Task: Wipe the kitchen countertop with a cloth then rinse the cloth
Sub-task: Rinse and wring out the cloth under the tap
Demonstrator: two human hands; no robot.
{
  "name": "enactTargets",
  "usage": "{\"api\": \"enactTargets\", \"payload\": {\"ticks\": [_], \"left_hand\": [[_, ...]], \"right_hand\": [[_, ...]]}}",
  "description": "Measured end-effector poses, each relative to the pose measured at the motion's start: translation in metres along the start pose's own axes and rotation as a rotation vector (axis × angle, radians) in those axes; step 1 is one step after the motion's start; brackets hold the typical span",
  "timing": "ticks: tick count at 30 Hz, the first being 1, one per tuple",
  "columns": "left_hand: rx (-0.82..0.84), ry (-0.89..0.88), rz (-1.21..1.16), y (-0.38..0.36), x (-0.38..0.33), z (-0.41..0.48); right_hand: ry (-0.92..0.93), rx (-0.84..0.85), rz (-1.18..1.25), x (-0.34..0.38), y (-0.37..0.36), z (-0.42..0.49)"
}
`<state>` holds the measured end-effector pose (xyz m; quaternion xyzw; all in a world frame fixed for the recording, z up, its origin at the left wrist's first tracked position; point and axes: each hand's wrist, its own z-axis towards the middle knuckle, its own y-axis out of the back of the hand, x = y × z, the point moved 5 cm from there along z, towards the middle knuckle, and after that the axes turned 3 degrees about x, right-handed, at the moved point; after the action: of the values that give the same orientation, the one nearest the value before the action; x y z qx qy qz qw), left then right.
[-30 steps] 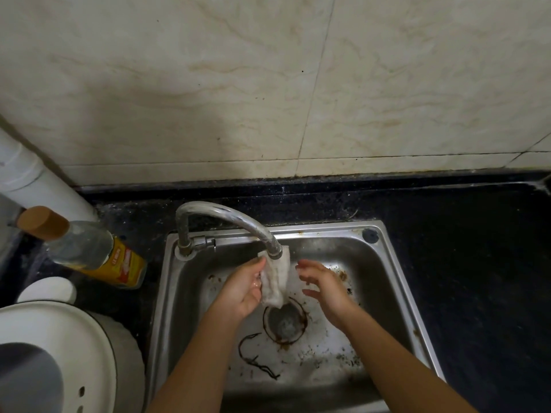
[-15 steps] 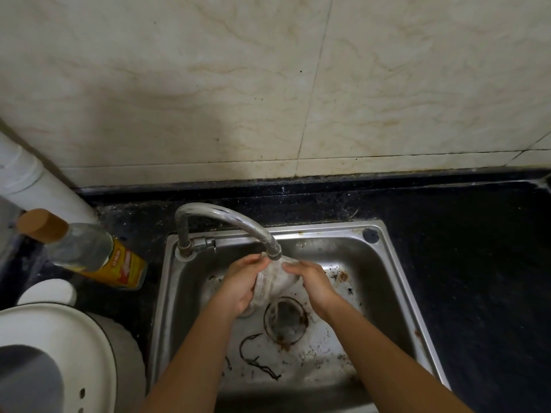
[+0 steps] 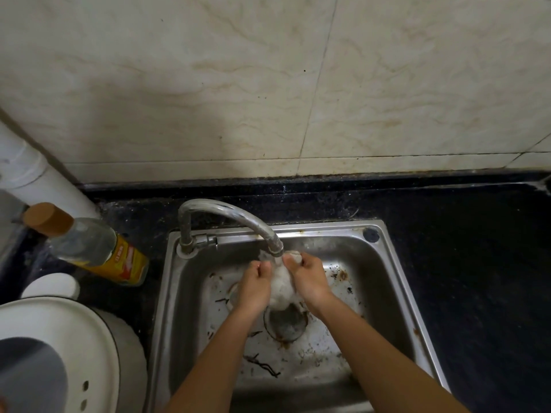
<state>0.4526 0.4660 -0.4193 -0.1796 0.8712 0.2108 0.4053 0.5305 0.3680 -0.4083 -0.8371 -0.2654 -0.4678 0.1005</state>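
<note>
Cloth (image 3: 280, 286) under the tap (image 3: 232, 216), gripped by both hands.
The left hand (image 3: 255, 283) and right hand (image 3: 307, 275) squeeze the bunched white cloth between them, just below the spout and over the drain (image 3: 286, 323) of the sink (image 3: 387, 263). Squeezing hard this near the spout could splash water onto the dark countertop (image 3: 462, 248); a slack grip could drop the cloth onto the grit (image 3: 262, 365) around the drain.

Dim, warm light, wide-angle bending, soft edges
</note>
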Motion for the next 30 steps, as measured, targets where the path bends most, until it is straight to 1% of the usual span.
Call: {"api": "enactTargets", "payload": {"ticks": [2,4,7,9,11,13,15,17,19,20,22,25,26,27,28,30], "left_hand": [[-0.049,-0.034,-0.012,0.001,-0.009,-0.001],[-0.055,-0.054,-0.023,0.002,-0.015,0.000],[-0.061,-0.038,-0.108,0.002,-0.016,0.001],[-0.070,-0.023,-0.161,0.002,-0.015,-0.001],[-0.038,-0.007,-0.187,0.003,-0.015,-0.005],[0.025,0.016,-0.254,0.006,-0.017,-0.008],[0.056,0.015,-0.257,0.010,-0.020,-0.009],[0.082,0.016,-0.240,0.013,-0.021,-0.010],[0.134,0.042,-0.306,0.010,-0.022,-0.011],[0.157,0.055,-0.342,0.008,-0.023,-0.011],[0.203,0.066,-0.376,0.002,-0.025,-0.011],[0.283,0.075,-0.429,-0.001,-0.032,-0.016],[0.280,0.045,-0.375,0.002,-0.035,-0.016],[0.242,-0.016,-0.267,0.008,-0.038,-0.014],[0.171,-0.087,-0.149,0.016,-0.040,-0.011],[-0.013,-0.175,0.023,0.032,-0.040,-0.003]], "right_hand": [[0.012,0.018,-0.040,0.003,-0.005,-0.004],[0.012,0.024,-0.072,0.004,-0.007,-0.005],[0.009,0.016,-0.132,0.007,-0.008,-0.004],[0.005,-0.018,-0.145,0.010,-0.006,-0.004],[-0.007,-0.012,-0.158,0.012,-0.003,-0.005],[-0.018,0.047,-0.202,0.009,-0.004,-0.006],[0.008,0.078,-0.193,0.007,-0.002,-0.008],[0.058,0.063,-0.180,0.006,0.003,-0.013],[0.068,0.109,-0.162,0.002,0.001,-0.018],[0.037,0.158,-0.111,-0.002,-0.004,-0.020],[-0.074,0.210,0.094,-0.008,-0.010,-0.024],[-0.206,0.206,0.459,-0.015,-0.012,-0.023],[-0.222,0.211,0.530,-0.017,-0.012,-0.022],[-0.226,0.227,0.566,-0.017,-0.012,-0.022],[-0.229,0.252,0.591,-0.017,-0.012,-0.021],[-0.234,0.305,0.632,-0.015,-0.012,-0.020]]}}
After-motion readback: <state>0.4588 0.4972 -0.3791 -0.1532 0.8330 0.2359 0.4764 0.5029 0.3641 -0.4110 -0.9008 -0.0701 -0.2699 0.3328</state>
